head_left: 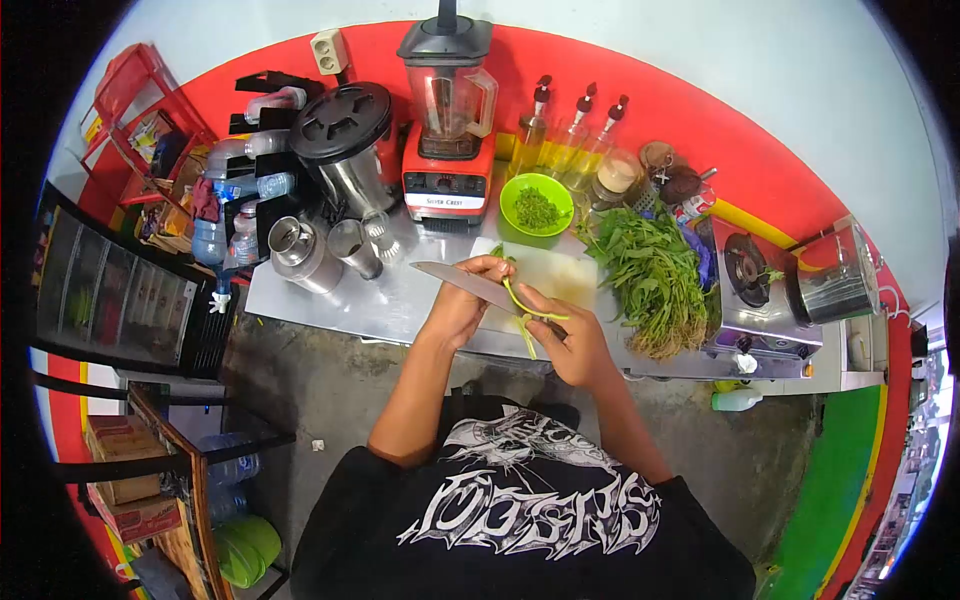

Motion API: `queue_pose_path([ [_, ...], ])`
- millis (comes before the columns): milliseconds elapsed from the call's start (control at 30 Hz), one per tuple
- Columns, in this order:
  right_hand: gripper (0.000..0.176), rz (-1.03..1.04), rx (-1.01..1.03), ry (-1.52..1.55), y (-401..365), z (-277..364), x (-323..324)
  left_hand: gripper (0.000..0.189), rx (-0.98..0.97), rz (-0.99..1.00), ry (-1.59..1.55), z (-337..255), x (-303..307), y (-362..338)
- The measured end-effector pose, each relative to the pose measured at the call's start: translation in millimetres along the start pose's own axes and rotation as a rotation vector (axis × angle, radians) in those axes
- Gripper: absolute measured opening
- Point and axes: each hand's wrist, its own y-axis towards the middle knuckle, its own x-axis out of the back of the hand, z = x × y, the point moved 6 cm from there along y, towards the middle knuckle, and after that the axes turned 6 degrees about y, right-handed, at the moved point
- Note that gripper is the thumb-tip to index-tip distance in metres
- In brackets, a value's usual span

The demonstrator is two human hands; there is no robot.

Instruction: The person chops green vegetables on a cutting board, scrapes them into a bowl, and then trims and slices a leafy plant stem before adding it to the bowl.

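Note:
A kitchen knife (470, 283) is held by my right hand (578, 345), whose fingers are closed round its handle; the blade points left across my left hand. Pinched in my left hand (468, 305) are thin green stems (530, 310) with a small leafy end, their lower parts hanging beside the blade and near my right fingers. Both hands are raised over the front of a white cutting board (570, 272). Behind the board stands a lime green bowl (540, 233) holding chopped greens (537, 208). A large bunch of leafy greens with roots (645, 275) lies to the right.
A red blender (447, 175), a lidded steel container (350, 160), a milk can (300, 255) and a glass (355, 245) line the left of the steel counter (330, 310). Oil bottles (565, 145) stand at the back. A gas stove (755, 290) with a pot (840, 285) is at right.

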Motion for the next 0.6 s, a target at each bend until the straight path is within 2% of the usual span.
queue_pose_path([
  [67,0.046,0.022,-0.019,-0.119,1.3,-0.8,-0.1,0.007,-0.009,0.009,-0.003,1.6,-2.0,0.4],
  [200,0.046,0.012,0.017,-0.108,4.0,-1.4,0.8,0.013,-0.042,0.023,-0.001,-3.8,-6.2,-0.5],
  [333,0.047,0.023,-0.042,-0.067,5.9,-2.0,-0.6,0.008,-0.026,0.040,-0.049,-2.2,-4.9,1.3],
  [367,0.047,0.009,-0.020,-0.063,6.5,-3.1,-1.1,0.017,-0.003,0.036,0.015,-0.1,-1.1,2.3],
  [400,0.047,-0.004,0.003,-0.059,7.5,-4.3,-1.6,0.017,-0.005,0.035,0.015,-2.7,-2.7,2.6],
  [500,0.052,-0.105,0.072,-0.104,11.3,-0.5,4.7,0.035,0.021,0.101,-0.115,-3.8,-5.1,4.1],
  [533,0.054,-0.150,0.089,-0.140,12.2,1.4,8.9,0.035,0.020,0.102,-0.115,0.9,-1.2,6.3],
  [600,0.056,-0.184,0.085,-0.225,13.6,-5.7,13.9,0.034,-0.009,0.094,0.094,5.6,2.7,8.8],
])
